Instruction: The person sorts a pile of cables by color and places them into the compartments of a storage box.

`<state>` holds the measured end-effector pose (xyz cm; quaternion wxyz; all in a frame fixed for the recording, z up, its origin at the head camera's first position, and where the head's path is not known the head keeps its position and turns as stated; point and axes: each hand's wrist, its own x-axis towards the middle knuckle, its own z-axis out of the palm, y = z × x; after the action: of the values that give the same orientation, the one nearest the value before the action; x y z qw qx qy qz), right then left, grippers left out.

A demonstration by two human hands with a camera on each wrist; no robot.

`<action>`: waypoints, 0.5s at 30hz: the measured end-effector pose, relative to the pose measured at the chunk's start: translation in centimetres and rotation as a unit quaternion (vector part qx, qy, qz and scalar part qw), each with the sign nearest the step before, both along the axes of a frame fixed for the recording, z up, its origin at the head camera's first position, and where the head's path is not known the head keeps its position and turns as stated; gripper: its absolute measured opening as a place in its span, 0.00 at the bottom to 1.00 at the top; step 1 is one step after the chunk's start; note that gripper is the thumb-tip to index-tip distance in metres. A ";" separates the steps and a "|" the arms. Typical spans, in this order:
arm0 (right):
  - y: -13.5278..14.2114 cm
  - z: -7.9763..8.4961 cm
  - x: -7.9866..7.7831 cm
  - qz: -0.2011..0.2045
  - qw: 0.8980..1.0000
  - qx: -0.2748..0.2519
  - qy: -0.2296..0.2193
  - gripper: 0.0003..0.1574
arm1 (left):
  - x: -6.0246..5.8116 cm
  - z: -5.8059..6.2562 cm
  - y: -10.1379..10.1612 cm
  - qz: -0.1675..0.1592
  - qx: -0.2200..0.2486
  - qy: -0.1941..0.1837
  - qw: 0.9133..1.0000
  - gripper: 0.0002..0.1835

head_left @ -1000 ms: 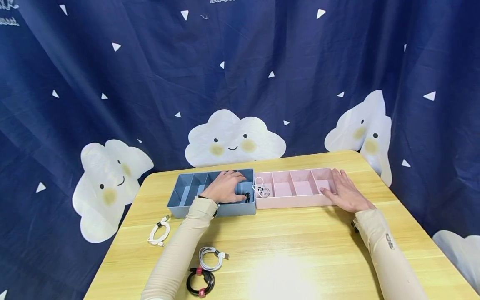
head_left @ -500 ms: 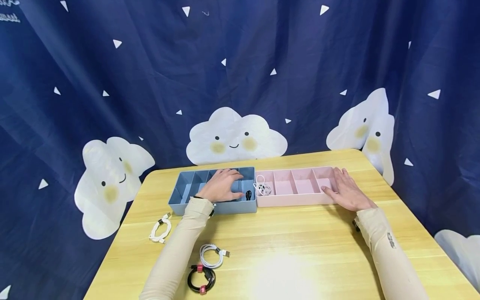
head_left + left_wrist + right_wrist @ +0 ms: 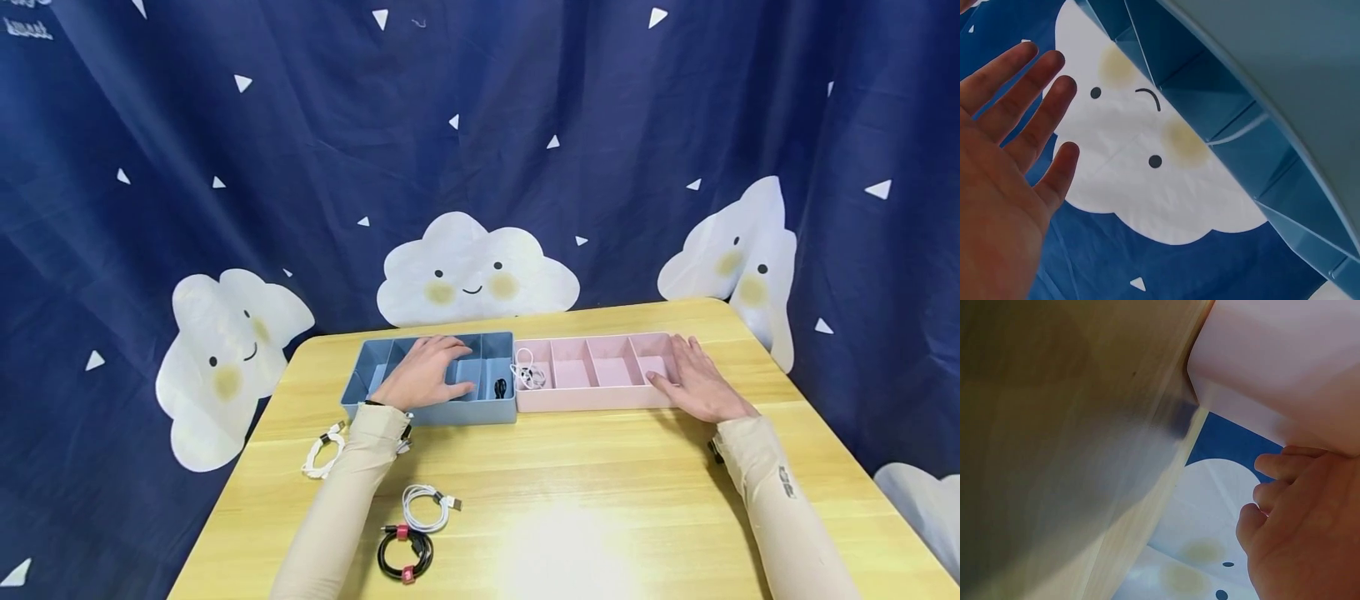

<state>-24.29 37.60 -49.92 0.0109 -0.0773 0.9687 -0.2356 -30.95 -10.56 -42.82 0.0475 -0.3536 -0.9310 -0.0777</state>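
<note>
My left hand [image 3: 423, 371] hovers over the middle of the blue divided box [image 3: 465, 414], fingers spread and nothing in them; its bare palm shows in the left wrist view. A small black coiled cable [image 3: 500, 387] lies in that box's rightmost compartment. At the other side, my right hand [image 3: 705, 383] rests on the right end of the pink divided box [image 3: 592, 400]. Its fingers lie along the outer end wall, and the thumb reaches over the near corner. White coiled cable [image 3: 531, 377] fills the pink box's leftmost compartment, one loop rising above the rim.
On the wooden table [image 3: 600, 483] in front of the boxes lie a white coiled cable [image 3: 322, 454] at left, a grey-white one [image 3: 426, 510] and a black one with red straps [image 3: 405, 557]. A dark blue curtain [image 3: 480, 125] hangs behind the table.
My left hand has moved left, away from the black cable in the blue box's right compartment, which now shows fully. The right hand stays at the pink box's end. The head view shifts slightly.
</note>
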 end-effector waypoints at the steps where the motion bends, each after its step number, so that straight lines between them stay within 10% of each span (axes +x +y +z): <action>1: 0.0 0.0 0.1 0.001 1.000 -0.001 0.001 0.62 | 0.2 0.1 -0.2 0.000 0.002 0.001 1.000 0.34; 15: 0.0 0.0 0.0 0.003 1.000 -0.005 0.005 0.61 | 1.8 0.4 -2.7 0.003 0.037 0.024 0.999 0.32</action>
<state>-24.30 37.58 -49.89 0.0064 -0.0816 0.9672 -0.2403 -29.13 -13.24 -42.37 0.0828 -0.3503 -0.9272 -0.1035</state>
